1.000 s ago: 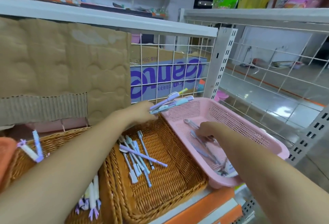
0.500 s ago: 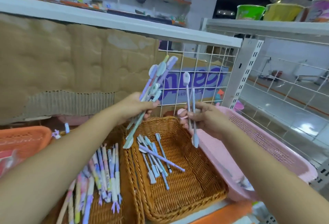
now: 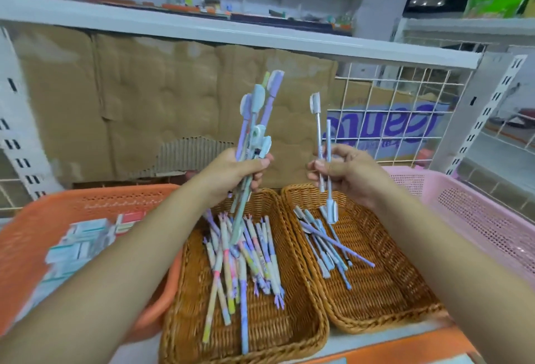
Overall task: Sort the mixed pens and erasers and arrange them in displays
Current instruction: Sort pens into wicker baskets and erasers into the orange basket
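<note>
A bunch of pens (image 3: 256, 103) is gripped in the left hand (image 3: 243, 171), just left of the frame's centre, with the fingers curled round the shafts and the thumb pressed across them. The bunch is held upright, with most caps pointing up toward the shelf edge (image 3: 231, 33) and the lower ends hanging over the left wicker basket (image 3: 289, 334). 2 thin pens (image 3: 331, 212) are pinched in the right hand (image 3: 344, 172), just right of centre, between the thumb and the curled fingers. 1 of them is held cap up, the other cap down, above the right wicker basket (image 3: 390, 291).

A pile of patterned pens (image 3: 246, 250) is seen in the left wicker basket at lower centre. A smaller pile of blue and purple pens (image 3: 327, 243) is seen in the right one. The 2 wicker baskets are set side by side, touching. An orange basket (image 3: 86, 201) with small blurred boxes (image 3: 84, 236) is placed at the left, and a pink basket (image 3: 477, 219) at the right. Cardboard (image 3: 144, 103) and a wire grid (image 3: 405, 97) are seen behind.
</note>
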